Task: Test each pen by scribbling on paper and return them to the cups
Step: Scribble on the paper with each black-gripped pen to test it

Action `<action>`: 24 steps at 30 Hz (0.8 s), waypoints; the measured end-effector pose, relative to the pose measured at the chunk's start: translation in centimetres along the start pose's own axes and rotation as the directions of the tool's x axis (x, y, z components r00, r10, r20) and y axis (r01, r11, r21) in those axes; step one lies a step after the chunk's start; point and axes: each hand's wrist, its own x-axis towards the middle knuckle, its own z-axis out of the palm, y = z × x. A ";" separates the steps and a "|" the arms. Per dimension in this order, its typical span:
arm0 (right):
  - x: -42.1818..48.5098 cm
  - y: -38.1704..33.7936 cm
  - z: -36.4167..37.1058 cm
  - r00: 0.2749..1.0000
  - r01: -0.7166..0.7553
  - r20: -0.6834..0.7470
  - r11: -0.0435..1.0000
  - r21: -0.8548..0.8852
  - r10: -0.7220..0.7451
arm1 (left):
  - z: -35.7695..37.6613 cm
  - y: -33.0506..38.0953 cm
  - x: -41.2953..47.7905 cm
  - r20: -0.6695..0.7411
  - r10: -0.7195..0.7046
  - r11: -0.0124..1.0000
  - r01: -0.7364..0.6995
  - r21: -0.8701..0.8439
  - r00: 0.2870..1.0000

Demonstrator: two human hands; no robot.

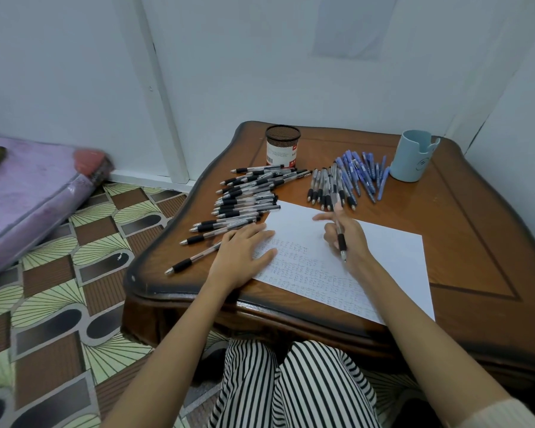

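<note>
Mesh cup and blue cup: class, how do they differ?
The mesh cup is black wire mesh with a white label band; the blue cup is smooth pale blue. The blue cup's rim has a notch; the mesh cup's rim is even. Both stand upright.

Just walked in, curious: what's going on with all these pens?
A person is testing pens at a wooden table. The right hand holds a black-grip pen over the paper, which already carries rows of scribbles; the left hand lies flat on its left edge. Black pens and blue pens lie loose on the table, none visibly in the mesh cup or blue cup.
</note>
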 end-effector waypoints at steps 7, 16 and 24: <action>0.3 0.2 0.2 0.997 0.003 -0.078 1.000 0.018 -0.002 | -0.1 0.0 0.0 0.006 0.001 1.000 -0.001 0.006 1.000; 0.8 -0.5 1.7 0.976 -0.154 -0.164 0.987 -0.045 0.145 | -0.1 0.1 -0.1 0.002 0.002 1.000 -0.002 0.006 1.000; 2.8 -1.3 1.1 0.987 -0.144 -0.110 0.947 -0.288 0.117 | -0.3 0.3 -0.1 0.012 -0.008 1.000 0.008 0.018 1.000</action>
